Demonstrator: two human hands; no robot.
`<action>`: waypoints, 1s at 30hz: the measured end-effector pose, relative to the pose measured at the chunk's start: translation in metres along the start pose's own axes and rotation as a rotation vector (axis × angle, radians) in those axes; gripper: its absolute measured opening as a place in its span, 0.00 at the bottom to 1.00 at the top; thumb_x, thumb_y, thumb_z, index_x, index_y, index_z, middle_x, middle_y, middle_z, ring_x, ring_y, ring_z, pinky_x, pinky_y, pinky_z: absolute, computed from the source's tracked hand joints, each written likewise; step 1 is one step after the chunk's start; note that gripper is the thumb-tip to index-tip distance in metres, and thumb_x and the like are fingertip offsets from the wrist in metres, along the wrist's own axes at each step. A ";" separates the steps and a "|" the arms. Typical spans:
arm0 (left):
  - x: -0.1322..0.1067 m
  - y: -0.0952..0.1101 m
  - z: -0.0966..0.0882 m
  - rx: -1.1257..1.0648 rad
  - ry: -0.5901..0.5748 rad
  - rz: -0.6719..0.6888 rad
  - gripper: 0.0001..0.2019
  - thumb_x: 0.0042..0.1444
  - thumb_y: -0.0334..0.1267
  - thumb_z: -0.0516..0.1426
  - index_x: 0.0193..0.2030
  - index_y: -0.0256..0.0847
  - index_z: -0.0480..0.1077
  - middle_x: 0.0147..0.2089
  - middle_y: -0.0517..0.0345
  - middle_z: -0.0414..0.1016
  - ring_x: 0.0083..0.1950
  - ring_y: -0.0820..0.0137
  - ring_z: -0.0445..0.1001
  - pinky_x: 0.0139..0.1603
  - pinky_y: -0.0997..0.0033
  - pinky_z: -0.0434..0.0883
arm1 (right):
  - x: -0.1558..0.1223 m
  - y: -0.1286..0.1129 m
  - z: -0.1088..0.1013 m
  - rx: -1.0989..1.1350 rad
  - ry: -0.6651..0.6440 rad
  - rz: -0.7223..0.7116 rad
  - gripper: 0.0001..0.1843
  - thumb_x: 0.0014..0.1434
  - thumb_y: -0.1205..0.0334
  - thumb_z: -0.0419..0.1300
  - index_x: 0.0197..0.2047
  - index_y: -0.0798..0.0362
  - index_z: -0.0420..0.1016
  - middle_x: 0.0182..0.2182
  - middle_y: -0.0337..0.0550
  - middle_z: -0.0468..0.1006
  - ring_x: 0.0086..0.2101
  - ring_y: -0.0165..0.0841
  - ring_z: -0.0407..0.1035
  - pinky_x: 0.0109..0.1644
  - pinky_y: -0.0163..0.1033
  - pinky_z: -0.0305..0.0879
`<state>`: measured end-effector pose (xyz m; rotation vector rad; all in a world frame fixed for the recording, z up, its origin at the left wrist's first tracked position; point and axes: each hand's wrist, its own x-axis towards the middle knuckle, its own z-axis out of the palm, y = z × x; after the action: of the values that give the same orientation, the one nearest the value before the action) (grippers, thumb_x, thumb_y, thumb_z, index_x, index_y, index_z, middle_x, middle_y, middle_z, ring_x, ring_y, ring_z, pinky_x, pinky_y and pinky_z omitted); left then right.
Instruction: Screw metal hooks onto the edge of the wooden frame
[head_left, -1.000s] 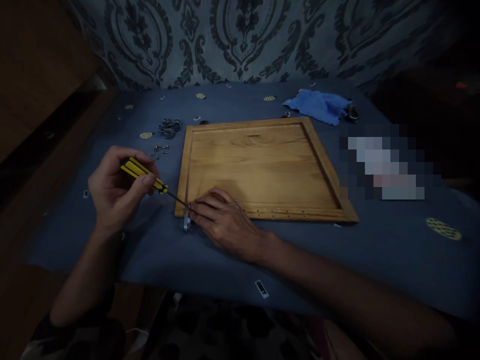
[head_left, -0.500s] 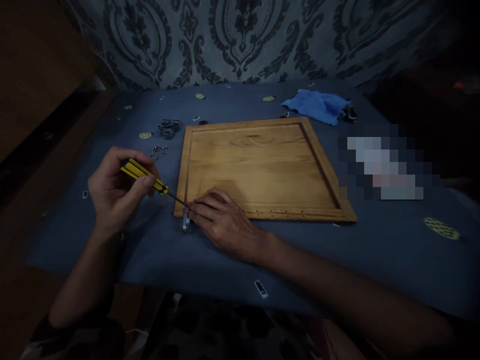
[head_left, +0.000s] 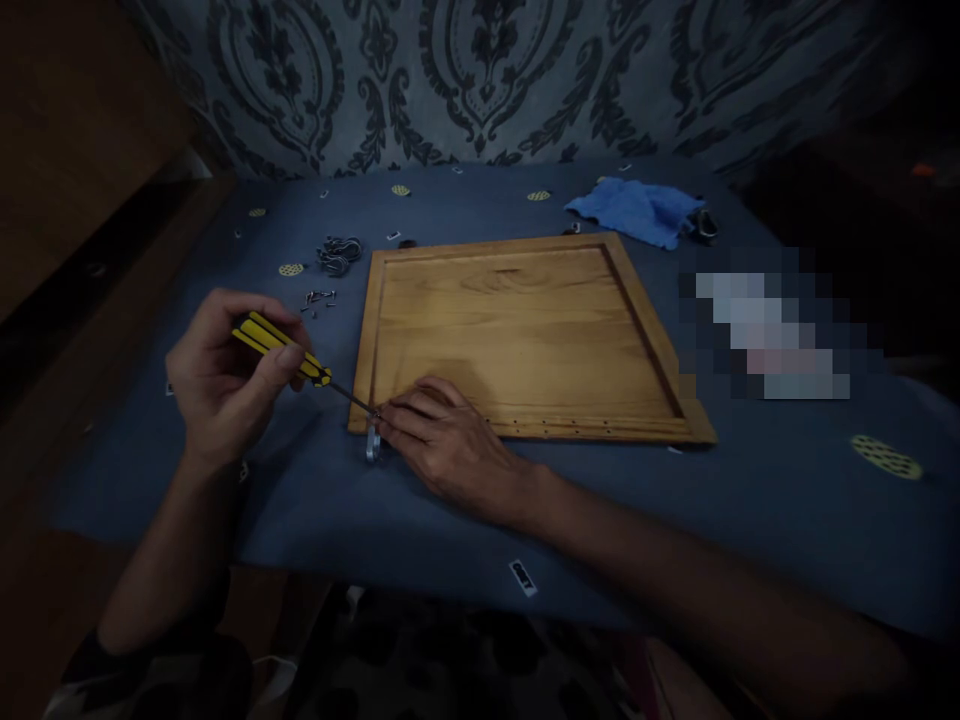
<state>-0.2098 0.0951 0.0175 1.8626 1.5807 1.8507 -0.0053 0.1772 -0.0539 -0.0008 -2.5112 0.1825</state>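
My left hand (head_left: pixel 232 370) is closed round the yellow and black handle of a screwdriver (head_left: pixel 274 345). Its shaft slants down to the right, with the tip at the near left corner of a framed wooden panel (head_left: pixel 495 335). At that corner a shiny metal hook (head_left: pixel 373 443) juts over the near edge. My right hand (head_left: pixel 450 445) rests across the near rail, fingertips pinched at the hook's base beside the screwdriver tip. The fingers hide the base and whatever screw sits there. Along the rail to the right run several small dark holes.
Beyond the panel's left side lie a pile of metal hooks (head_left: pixel 339 255) and several loose screws (head_left: pixel 319 298). A blue cloth (head_left: pixel 637 210) is at the back right, with a small dark object (head_left: pixel 703 226) beside it. Patterned fabric (head_left: pixel 480 80) rises behind the blue-covered surface (head_left: pixel 480 545).
My left hand and the screwdriver handle have shifted slightly left and up, while the tip stays at the same corner. My right hand has hardly moved.
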 end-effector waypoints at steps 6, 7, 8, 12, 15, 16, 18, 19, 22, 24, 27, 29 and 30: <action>-0.001 0.000 0.000 0.021 -0.007 0.014 0.10 0.57 0.38 0.64 0.44 0.37 0.74 0.29 0.61 0.75 0.23 0.77 0.72 0.21 0.78 0.68 | 0.000 0.000 0.001 0.002 0.015 -0.006 0.13 0.73 0.68 0.51 0.48 0.58 0.78 0.44 0.44 0.82 0.46 0.35 0.69 0.59 0.46 0.59; -0.001 0.000 0.000 0.023 -0.007 0.009 0.10 0.57 0.38 0.64 0.44 0.37 0.74 0.29 0.61 0.75 0.23 0.78 0.72 0.21 0.79 0.68 | 0.000 0.001 0.001 0.005 0.015 -0.008 0.13 0.73 0.67 0.51 0.48 0.58 0.78 0.44 0.44 0.82 0.45 0.36 0.69 0.59 0.46 0.59; -0.001 0.000 0.000 0.022 -0.009 0.005 0.10 0.57 0.38 0.64 0.44 0.37 0.74 0.29 0.61 0.75 0.23 0.78 0.72 0.21 0.79 0.68 | 0.000 0.001 0.000 0.008 0.013 -0.009 0.13 0.73 0.67 0.51 0.48 0.58 0.78 0.44 0.45 0.82 0.45 0.36 0.69 0.59 0.46 0.59; -0.001 -0.001 0.001 0.001 -0.018 0.006 0.10 0.57 0.38 0.64 0.44 0.37 0.74 0.30 0.61 0.76 0.23 0.78 0.72 0.21 0.79 0.68 | 0.000 0.000 0.000 0.006 0.011 -0.004 0.13 0.72 0.68 0.52 0.47 0.57 0.78 0.43 0.44 0.82 0.45 0.35 0.69 0.59 0.45 0.59; -0.001 -0.002 0.001 -0.010 -0.011 0.001 0.11 0.57 0.38 0.65 0.44 0.37 0.74 0.30 0.60 0.76 0.23 0.78 0.71 0.21 0.79 0.68 | 0.000 0.000 0.001 0.004 0.012 0.000 0.13 0.72 0.67 0.52 0.47 0.57 0.78 0.43 0.44 0.82 0.45 0.35 0.69 0.59 0.45 0.58; -0.001 -0.002 0.001 -0.012 -0.012 -0.001 0.11 0.57 0.38 0.65 0.44 0.36 0.74 0.30 0.60 0.76 0.23 0.78 0.71 0.21 0.79 0.68 | -0.001 0.001 0.001 0.005 0.010 -0.002 0.13 0.72 0.67 0.52 0.47 0.57 0.78 0.43 0.44 0.82 0.45 0.35 0.69 0.59 0.46 0.59; -0.001 -0.002 0.001 -0.014 -0.021 0.000 0.11 0.57 0.38 0.65 0.44 0.36 0.74 0.30 0.60 0.76 0.23 0.78 0.71 0.22 0.79 0.68 | -0.001 0.001 0.002 0.010 0.008 -0.006 0.12 0.72 0.67 0.52 0.48 0.57 0.78 0.43 0.45 0.82 0.45 0.35 0.69 0.59 0.46 0.59; -0.001 -0.002 0.000 -0.012 -0.027 -0.002 0.11 0.57 0.39 0.64 0.44 0.36 0.74 0.30 0.60 0.76 0.24 0.78 0.72 0.22 0.79 0.68 | -0.001 0.001 0.002 0.013 0.007 -0.008 0.12 0.72 0.67 0.52 0.48 0.57 0.78 0.43 0.45 0.82 0.45 0.36 0.69 0.59 0.46 0.59; -0.002 0.000 0.000 0.006 -0.043 -0.007 0.11 0.58 0.39 0.64 0.45 0.36 0.74 0.31 0.59 0.77 0.24 0.78 0.72 0.23 0.79 0.69 | -0.001 0.001 0.003 0.018 0.010 -0.003 0.13 0.72 0.67 0.51 0.48 0.57 0.78 0.43 0.45 0.82 0.45 0.36 0.70 0.59 0.46 0.59; -0.002 0.001 0.000 0.024 -0.046 -0.014 0.11 0.58 0.39 0.64 0.45 0.37 0.73 0.31 0.60 0.77 0.25 0.78 0.73 0.23 0.79 0.70 | -0.001 0.001 0.003 0.019 0.007 0.003 0.13 0.72 0.67 0.51 0.47 0.57 0.78 0.43 0.45 0.82 0.45 0.35 0.70 0.59 0.46 0.59; -0.002 0.002 0.000 0.038 -0.041 -0.001 0.11 0.58 0.40 0.63 0.45 0.37 0.74 0.31 0.60 0.76 0.26 0.77 0.73 0.24 0.79 0.70 | 0.000 0.001 0.002 0.019 0.006 0.006 0.14 0.73 0.67 0.51 0.47 0.56 0.78 0.43 0.44 0.82 0.46 0.35 0.70 0.58 0.47 0.60; -0.003 0.003 0.000 0.050 -0.034 -0.001 0.11 0.59 0.40 0.63 0.45 0.37 0.74 0.31 0.60 0.76 0.27 0.77 0.73 0.24 0.79 0.69 | 0.000 0.000 0.002 0.021 0.010 0.005 0.15 0.73 0.67 0.50 0.47 0.56 0.78 0.43 0.44 0.83 0.45 0.35 0.70 0.58 0.47 0.61; -0.003 0.004 0.000 0.059 -0.033 -0.008 0.11 0.59 0.40 0.63 0.45 0.37 0.74 0.31 0.60 0.76 0.27 0.77 0.73 0.24 0.79 0.69 | 0.000 0.000 0.002 0.023 0.010 0.005 0.15 0.73 0.67 0.49 0.47 0.56 0.78 0.43 0.44 0.83 0.45 0.35 0.70 0.58 0.47 0.61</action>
<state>-0.2068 0.0918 0.0179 1.8970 1.6478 1.7797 -0.0060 0.1773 -0.0554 0.0006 -2.4996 0.2128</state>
